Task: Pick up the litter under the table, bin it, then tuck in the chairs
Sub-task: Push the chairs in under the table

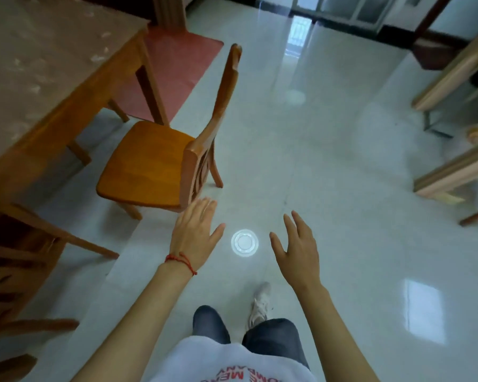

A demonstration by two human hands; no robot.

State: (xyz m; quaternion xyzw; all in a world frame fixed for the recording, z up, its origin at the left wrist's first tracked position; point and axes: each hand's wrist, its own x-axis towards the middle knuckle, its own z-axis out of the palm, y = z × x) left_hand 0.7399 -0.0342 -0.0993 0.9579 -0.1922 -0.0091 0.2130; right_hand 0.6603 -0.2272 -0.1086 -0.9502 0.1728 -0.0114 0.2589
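Observation:
A wooden chair [149,166] stands pulled out from the wooden table [39,78] at the left, its backrest toward me. My left hand [195,232] is held out open just in front of the backrest, not touching it. My right hand [297,249] is open too, fingers spread, over the floor to the right. A round white spot [244,242] shows on the tiles between my hands; I cannot tell whether it is a lid or a light's reflection. A second wooden chair [17,271] sits at the lower left, partly cut off.
A red mat [174,70] lies on the floor beyond the table. Light wooden furniture [453,78] stands at the right edge. Glossy pale tiles [329,175] stretch ahead to a dark doorway. My legs and a white shoe [260,304] are below.

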